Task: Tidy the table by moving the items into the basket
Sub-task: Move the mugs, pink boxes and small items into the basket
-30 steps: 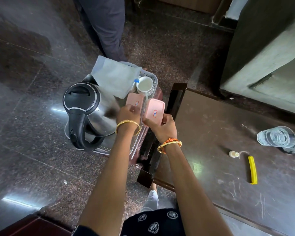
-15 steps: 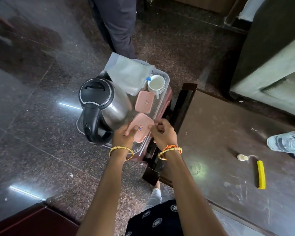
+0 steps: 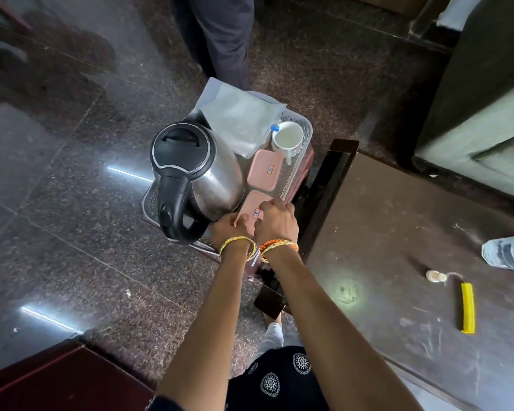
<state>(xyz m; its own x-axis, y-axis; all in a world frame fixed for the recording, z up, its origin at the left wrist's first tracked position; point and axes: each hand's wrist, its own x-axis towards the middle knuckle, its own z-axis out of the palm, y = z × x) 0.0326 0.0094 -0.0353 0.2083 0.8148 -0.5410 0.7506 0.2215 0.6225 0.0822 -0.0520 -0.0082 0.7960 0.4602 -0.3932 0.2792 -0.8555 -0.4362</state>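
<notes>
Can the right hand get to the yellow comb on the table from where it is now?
Probably yes. The right hand is at the basket, and the table between it and the yellow comb looks bare.

Both forearms are bare. The left hand has a thin gold bangle at the wrist. The right hand has an orange beaded bracelet and a gold bangle beside it. Lower down, a black garment with white round flower prints, and light trousers
</notes>
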